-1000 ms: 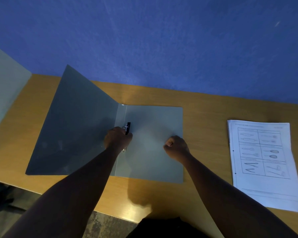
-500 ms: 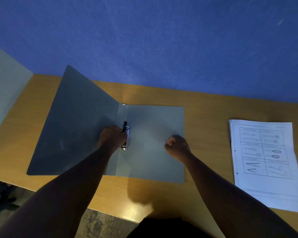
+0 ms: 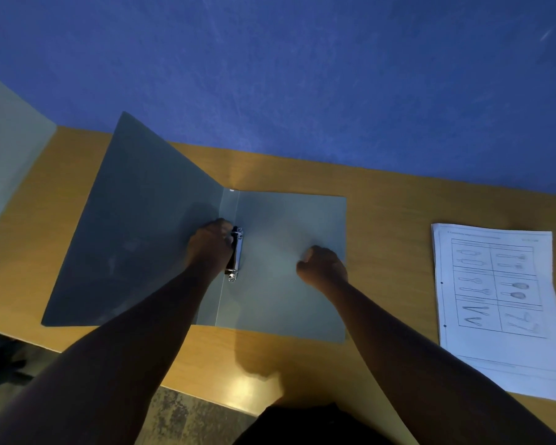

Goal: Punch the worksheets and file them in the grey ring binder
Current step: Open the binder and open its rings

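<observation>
A person's left hand [image 3: 210, 248] curls against the ring mechanism [image 3: 235, 254] at the spine of the open grey ring binder [image 3: 289, 303], fingers bunched beside the metal; in the dim light it is hard to tell whether they actually grip the lever or only rest against it. The right hand [image 3: 322, 266], closed in a loose fist holding nothing, presses on the back cover just to the right of the mechanism. The worksheets [image 3: 501, 303] lie well off to the right of that fist on the wooden desk [image 3: 392, 220], two holes showing along their near-left edge, apparently punched already. The front cover [image 3: 135, 226] stands tilted up beyond the left hand. The likely risks: rings snapping shut on fingertips held so close, the raised cover falling back over the left hand once released, or the sheets, lying near the desk's front edge, sliding off when reached for.
</observation>
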The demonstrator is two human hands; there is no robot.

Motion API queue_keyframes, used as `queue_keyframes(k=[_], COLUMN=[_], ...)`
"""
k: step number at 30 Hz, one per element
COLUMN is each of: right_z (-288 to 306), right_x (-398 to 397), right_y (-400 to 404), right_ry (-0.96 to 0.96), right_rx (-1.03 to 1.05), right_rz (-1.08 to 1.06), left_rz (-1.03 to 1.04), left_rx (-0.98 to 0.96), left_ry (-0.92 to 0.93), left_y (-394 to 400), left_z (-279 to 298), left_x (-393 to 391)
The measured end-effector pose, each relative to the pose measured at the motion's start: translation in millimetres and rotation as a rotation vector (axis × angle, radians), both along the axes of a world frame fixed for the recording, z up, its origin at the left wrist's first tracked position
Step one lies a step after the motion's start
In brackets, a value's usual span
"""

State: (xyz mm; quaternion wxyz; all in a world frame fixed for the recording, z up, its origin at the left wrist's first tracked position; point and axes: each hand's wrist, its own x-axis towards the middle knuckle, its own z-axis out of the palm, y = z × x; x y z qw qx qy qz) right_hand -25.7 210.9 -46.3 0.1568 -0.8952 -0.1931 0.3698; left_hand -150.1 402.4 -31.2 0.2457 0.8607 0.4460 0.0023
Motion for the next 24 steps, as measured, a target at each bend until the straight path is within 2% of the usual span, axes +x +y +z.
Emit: queue_keyframes(k=[9,18,24], right_z=[9.7,3.2,-3.8], right_x=[-15.9,-22.8,-23.1], right_y=[57.4,103.8,110.2], right_ry=[0.152,0.168,0.155], right_rx=[0.303,0.237,0.216], right_rz=[0.081,0.259,0.294], left_rz=[-0.027,-0.026,-0.042], left_rx=[-0.002,-0.035,-0.014], left_ry=[-0.019,-0.033,0.004], left_y=[8.4,14.7,15.9], left_z=[-4.8,-8.7,-7.7], left_x=[4.5,4.4,4.6])
